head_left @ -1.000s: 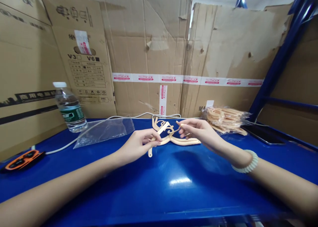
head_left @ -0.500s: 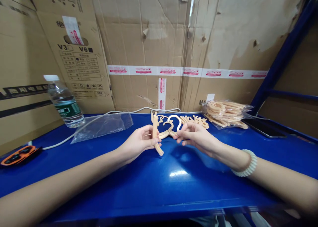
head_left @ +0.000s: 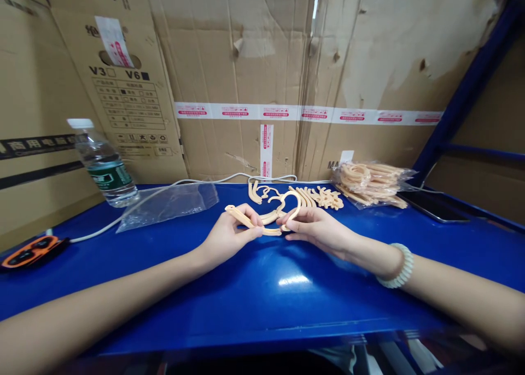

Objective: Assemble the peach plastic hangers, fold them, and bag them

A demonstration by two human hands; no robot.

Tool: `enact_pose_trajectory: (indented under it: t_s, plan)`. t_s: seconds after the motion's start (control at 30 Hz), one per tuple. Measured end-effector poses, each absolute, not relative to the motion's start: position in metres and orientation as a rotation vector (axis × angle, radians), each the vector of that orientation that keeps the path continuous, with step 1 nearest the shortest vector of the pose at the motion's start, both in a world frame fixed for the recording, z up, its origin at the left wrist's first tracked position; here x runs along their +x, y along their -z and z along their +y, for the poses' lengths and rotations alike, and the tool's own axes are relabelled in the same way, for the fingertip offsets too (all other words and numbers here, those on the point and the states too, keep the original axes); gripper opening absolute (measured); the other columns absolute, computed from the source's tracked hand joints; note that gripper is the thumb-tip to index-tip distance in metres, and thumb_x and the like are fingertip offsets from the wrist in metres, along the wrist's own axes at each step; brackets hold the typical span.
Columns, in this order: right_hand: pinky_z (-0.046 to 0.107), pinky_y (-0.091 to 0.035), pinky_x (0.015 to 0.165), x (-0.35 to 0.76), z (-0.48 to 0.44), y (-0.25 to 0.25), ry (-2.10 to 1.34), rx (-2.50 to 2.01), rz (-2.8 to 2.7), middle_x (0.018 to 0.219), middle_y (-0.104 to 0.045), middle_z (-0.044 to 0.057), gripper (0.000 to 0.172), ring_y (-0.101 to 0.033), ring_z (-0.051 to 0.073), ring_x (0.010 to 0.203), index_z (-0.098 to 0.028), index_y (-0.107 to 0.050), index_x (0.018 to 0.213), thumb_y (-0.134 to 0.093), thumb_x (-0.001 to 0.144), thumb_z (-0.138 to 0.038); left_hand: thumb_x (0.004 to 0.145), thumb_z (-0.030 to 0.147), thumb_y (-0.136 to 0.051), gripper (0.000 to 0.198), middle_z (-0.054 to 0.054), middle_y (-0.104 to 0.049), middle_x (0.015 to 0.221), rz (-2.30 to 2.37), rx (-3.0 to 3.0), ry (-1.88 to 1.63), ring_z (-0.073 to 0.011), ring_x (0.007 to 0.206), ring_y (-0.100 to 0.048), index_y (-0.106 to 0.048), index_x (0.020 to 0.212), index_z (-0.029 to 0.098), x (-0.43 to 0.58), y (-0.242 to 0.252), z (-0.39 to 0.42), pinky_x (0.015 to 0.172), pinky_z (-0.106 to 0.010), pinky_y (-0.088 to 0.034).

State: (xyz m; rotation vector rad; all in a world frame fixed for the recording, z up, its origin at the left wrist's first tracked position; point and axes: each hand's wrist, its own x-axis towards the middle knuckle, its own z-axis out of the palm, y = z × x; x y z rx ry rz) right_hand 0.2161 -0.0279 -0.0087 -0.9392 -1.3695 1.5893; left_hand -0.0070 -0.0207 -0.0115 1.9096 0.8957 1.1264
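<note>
The left hand (head_left: 232, 232) pinches a pale beige, gently curved plastic strip (head_left: 239, 216) between thumb and fingers, its far end pointing up and to the left, its near end reaching toward the other hand. The right hand (head_left: 326, 230) closes thumb and fingertips on the base of a pale beige plastic hook (head_left: 299, 201), its curl standing upward. Both pieces are held above the blue glossy bench (head_left: 246, 298), midway between its left and right ends and nearer its back edge than its front. The strip's near end and the hook's base are next to each other; whether they touch cannot be told. To do this well, I would pinch both pieces close to these facing ends, so that neither twists, and turn the strip until its end squares up with the hook's base before pressing. Pressure is best straight and gradual, since such slim plastic may flex or slip if pushed at an angle. A pale beige hanger-shaped piece (head_left: 268, 218) lies just behind the hands, so keeping the knuckles clear of it seems wise, as of the row of pale beige curved strips (head_left: 308, 197) and the pile of small pale beige knobbly parts (head_left: 329, 198) toward the back edge.
</note>
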Motion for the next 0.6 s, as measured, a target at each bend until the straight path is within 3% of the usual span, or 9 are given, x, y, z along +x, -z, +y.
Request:
enact_pose_trajectory:
  t_s: [0.2,0.4,0.6]
  plan:
    - [0.031,-0.06,0.079,0.2169,-0.0268,0.0081,-1.754,-0.872,-1.333,0.098,-0.069,0.008,0.028,-0.069,0.019,0.089,-0.013,-0.062,0.085,-0.082,0.072,-0.028,0.075,0.029,-0.067,0.018,-0.001,-0.061,0.074,0.832,1.928,-1.139,-0.0165,0.074,-0.059,-0.054,0.071,0.017,-0.0076,0.0144,-0.0212,0.071,-0.031,-0.049]
    - [0.027,-0.058,0.081,0.2191,-0.0235,0.0095,-1.785,-0.864,-1.404,0.092,-0.071,0.01,0.026,-0.071,0.019,0.09,-0.012,-0.061,0.087,-0.079,0.076,-0.027,0.074,0.029,-0.069,0.019,0.001,-0.057,0.07,0.847,1.933,-1.199,-0.015,0.071,-0.058,-0.055,0.07,0.017,-0.0064,0.0136,-0.0217,0.067,-0.028,-0.049]
    - [0.024,-0.059,0.075,0.2178,-0.0216,0.0097,-1.833,-0.858,-1.407,0.088,-0.072,0.01,0.034,-0.073,0.02,0.082,-0.011,-0.06,0.088,-0.083,0.071,-0.029,0.075,0.027,-0.067,0.018,-0.002,-0.06,0.075,0.796,1.919,-1.18,-0.0153,0.072,-0.058,-0.054,0.07,0.017,-0.0059,0.0133,-0.025,0.069,-0.029,-0.049]
